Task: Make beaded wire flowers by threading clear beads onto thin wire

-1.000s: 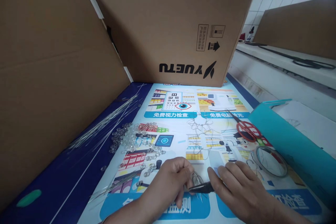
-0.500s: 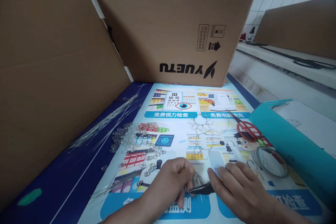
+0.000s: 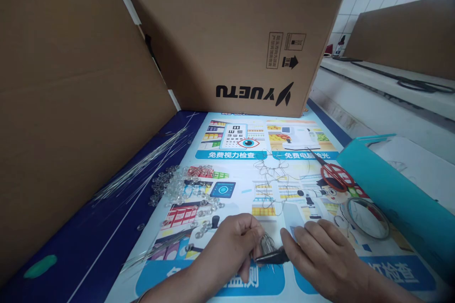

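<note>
Near the bottom middle, my left hand (image 3: 243, 239) is closed, pinching a small bundle of bent metal wires (image 3: 268, 245). My right hand (image 3: 322, 253) wraps round a dark pair of pliers (image 3: 273, 256); its handles are hidden in the palm. The pliers' narrow jaws point left and meet the lower part of the wires beside my left fingertips. Whether the jaws grip a wire, I cannot tell. Several clear beads (image 3: 181, 187) lie in a loose heap up and to the left of my left hand.
Thin straight wires (image 3: 142, 165) lie on the left, and tangled wire pieces (image 3: 272, 168) in the middle. Red-handled scissors (image 3: 336, 175), a wire coil (image 3: 368, 218) and a teal box (image 3: 394, 189) are on the right. Cardboard panels (image 3: 227, 23) stand at the back and left.
</note>
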{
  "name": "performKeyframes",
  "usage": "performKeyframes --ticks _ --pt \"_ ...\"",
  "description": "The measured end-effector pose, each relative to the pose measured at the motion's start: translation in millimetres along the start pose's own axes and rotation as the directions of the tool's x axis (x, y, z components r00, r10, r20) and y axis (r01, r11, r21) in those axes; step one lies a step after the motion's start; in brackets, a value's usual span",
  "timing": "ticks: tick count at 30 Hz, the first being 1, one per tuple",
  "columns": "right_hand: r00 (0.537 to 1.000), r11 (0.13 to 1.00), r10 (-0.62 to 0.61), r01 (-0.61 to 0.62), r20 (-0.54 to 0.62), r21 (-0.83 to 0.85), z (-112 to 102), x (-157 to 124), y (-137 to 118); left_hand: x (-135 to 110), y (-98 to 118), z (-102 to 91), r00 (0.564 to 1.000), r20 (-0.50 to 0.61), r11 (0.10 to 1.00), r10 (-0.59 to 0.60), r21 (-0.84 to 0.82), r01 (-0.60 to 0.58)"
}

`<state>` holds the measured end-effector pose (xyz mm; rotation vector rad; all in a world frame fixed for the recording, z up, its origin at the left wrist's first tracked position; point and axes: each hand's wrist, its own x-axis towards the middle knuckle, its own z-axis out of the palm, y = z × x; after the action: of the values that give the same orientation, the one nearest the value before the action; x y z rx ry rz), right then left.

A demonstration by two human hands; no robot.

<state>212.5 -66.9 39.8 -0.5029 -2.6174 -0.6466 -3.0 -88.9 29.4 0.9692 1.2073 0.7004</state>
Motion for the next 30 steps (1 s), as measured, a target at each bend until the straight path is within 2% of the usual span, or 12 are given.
performKeyframes --ticks 13,17,20,24,30 --pt "0.998 0.999 0.008 -0.011 0.059 0.051 -3.5 5.0 0.9 -4.0 1.0 1.9 1.000 -0.020 0.999 0.023 0.041 -0.022" --pt "0.990 0.997 0.048 -0.056 0.129 0.054 0.4 2.2 -1.6 -8.5 6.1 2.7 0.991 -0.080 0.985 0.109 0.140 -0.097" --pt "0.976 0.994 0.084 -0.097 0.203 0.055 4.2 -0.6 -4.8 -13.2 8.5 2.2 0.969 -0.105 0.929 0.225 0.322 -0.181" --pt "0.951 0.980 0.154 -0.182 0.267 0.083 6.2 -1.7 -9.4 -17.0 7.2 0.6 0.935 -0.072 0.807 0.348 0.530 -0.260" --pt "0.948 0.962 0.211 -0.245 0.240 0.124 6.8 -1.3 -14.3 -18.9 3.7 0.9 0.886 -0.011 0.633 0.464 0.704 -0.323"
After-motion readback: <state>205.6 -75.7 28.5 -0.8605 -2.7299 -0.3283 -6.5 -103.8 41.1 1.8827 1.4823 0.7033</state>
